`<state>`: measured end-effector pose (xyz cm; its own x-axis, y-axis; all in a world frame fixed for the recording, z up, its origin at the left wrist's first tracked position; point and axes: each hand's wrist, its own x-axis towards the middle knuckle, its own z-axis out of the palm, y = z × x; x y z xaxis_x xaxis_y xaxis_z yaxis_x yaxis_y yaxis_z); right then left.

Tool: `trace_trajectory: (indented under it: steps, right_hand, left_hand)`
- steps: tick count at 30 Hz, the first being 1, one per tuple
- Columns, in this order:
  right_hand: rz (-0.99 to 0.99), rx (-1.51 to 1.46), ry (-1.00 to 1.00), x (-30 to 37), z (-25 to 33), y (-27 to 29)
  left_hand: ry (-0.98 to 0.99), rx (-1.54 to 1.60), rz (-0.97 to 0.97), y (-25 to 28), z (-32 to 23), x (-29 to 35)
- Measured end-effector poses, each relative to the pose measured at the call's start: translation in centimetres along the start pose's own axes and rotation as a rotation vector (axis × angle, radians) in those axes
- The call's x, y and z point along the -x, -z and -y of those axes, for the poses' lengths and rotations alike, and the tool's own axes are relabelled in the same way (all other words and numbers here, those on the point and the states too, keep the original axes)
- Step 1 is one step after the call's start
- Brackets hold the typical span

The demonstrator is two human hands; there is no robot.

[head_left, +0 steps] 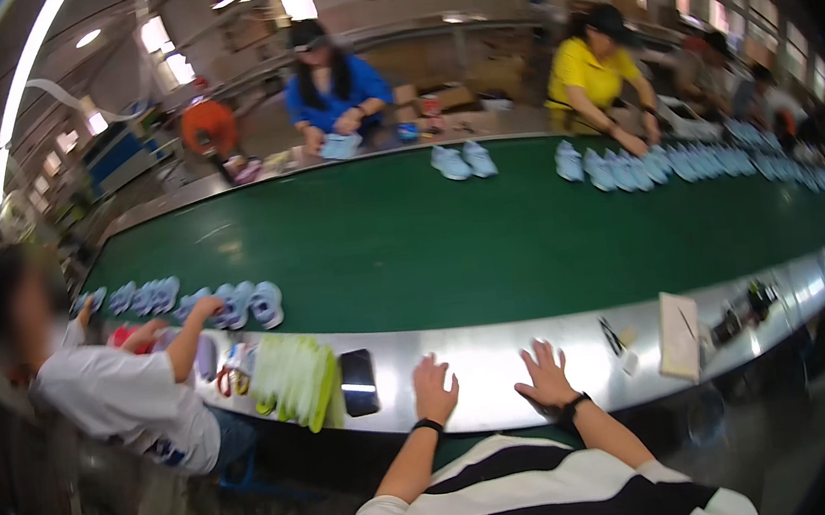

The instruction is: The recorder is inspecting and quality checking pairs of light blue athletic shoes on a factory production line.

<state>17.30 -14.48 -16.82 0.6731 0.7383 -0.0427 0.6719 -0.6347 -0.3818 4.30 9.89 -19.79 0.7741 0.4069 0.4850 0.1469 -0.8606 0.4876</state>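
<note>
My left hand (435, 392) lies flat on the shiny metal edge (485, 371) of a long worktable, holding nothing. Beside it, with a gap between, my right hand (546, 376) rests on the same metal with its fingers spread. A dark smartphone (358, 384) lies just left of my left hand. To the right of my right hand are a small dark pen-like tool (611, 335) and a notebook (679, 338) with a pen on it.
Beyond the metal runs a green conveyor belt (412, 247). Light blue shoes (464, 162) stand at its far side, more (704, 162) at right, others (236, 304) at left. Yellow-green material (295, 380) lies past the phone. A bottle (740, 312) lies at right. Co-workers (136, 397) surround the belt.
</note>
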Motion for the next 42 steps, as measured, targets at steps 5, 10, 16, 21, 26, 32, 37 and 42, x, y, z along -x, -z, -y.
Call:
trace_trajectory:
  steps: [5,10,16,21,26,32,37,42]
  right_hand:
    - [-0.017,0.053,0.010,-0.8,-0.4,-0.8]
    - [0.002,0.063,-0.001,-1.0,-1.2,-1.1]
    - [0.048,0.084,0.012,-1.4,-1.3,-1.3]
    - [0.130,0.064,0.005,-1.4,-0.9,0.0]
    - [0.150,0.050,0.019,-1.9,-0.3,0.2]
    - [0.112,0.053,0.017,-1.8,-0.1,0.7]
    - [0.076,0.048,0.012,-1.8,-0.5,0.2]
    - [0.119,-0.006,0.003,-1.8,0.7,0.7]
  left_hand:
    - [-0.026,-0.009,0.003,0.8,-1.1,-0.9]
    - [-0.014,0.035,0.036,0.9,-1.8,-1.0]
    - [-0.012,0.013,0.020,1.0,-1.9,-0.9]
    - [0.013,-0.005,0.030,1.0,-1.8,-1.1]
    - [0.054,-0.007,0.044,1.3,-1.4,-0.6]
    - [0.053,0.009,-0.019,1.0,-1.0,-0.7]
    - [0.565,0.455,0.007,4.0,1.0,-6.6]
    - [0.635,0.254,-0.086,12.0,16.8,-17.7]
